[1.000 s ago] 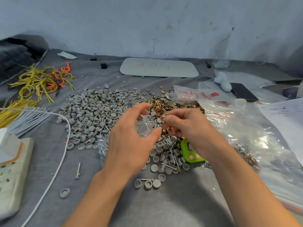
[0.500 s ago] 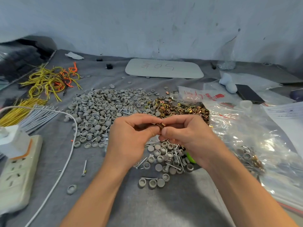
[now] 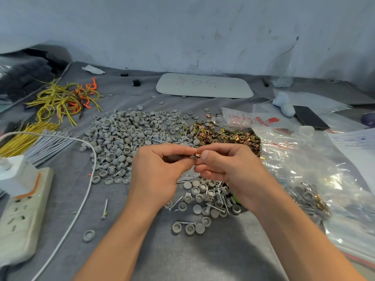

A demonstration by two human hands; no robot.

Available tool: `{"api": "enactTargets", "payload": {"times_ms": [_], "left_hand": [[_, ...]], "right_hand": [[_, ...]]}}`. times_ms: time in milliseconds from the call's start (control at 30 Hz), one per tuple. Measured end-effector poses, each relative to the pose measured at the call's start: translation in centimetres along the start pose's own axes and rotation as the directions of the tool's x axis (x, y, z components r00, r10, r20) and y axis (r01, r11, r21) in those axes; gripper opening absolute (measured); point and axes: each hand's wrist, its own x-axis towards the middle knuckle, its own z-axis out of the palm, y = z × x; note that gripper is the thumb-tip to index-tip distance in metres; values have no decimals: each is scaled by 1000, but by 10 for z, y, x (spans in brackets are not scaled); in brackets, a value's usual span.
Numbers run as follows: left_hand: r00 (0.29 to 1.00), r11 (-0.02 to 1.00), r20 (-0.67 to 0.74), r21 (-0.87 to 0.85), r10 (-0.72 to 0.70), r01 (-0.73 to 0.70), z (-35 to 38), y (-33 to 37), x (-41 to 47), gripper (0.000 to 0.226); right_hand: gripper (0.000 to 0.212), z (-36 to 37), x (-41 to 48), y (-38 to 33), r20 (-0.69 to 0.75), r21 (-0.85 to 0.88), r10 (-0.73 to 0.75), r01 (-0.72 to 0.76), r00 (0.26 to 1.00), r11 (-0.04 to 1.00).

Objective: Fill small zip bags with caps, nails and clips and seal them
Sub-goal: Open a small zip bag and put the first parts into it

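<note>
My left hand (image 3: pixel 156 175) and my right hand (image 3: pixel 229 167) meet fingertip to fingertip over the grey cloth. A few brass clips (image 3: pixel 195 156) are pinched between them, mostly in my right fingers. A sliver of the clear small zip bag (image 3: pixel 185 177) shows under my left thumb; the rest is hidden. Behind the hands lie a wide pile of grey caps (image 3: pixel 125 134), a few nails (image 3: pixel 158 138) and a heap of brass clips (image 3: pixel 223 136). More caps and nails (image 3: pixel 205 199) are scattered under my wrists.
Large clear bags (image 3: pixel 304 171) with filled packets cover the right side. A power strip (image 3: pixel 20 216) and its white cable (image 3: pixel 89 179) lie at the left, with yellow wires (image 3: pixel 60 100) behind. A white board (image 3: pixel 205 86) sits at the back, a black phone (image 3: pixel 310 117) at right.
My hands have come together from apart. The open bag seen in my left hand a second ago is now closed inside the fingers, and clips are pinched at the fingertips.
</note>
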Motion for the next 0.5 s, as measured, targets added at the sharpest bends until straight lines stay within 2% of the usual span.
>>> {"api": "enactTargets", "payload": {"times_ms": [333, 500], "left_hand": [[998, 998, -11, -1, -64, 64, 2, 3, -4, 25], [998, 998, 27, 10, -61, 60, 2, 4, -4, 24]], "right_hand": [[19, 1, 0, 3, 1, 50, -8, 8, 1000, 999], [20, 0, -1, 2, -32, 9, -58, 59, 998, 998]]}}
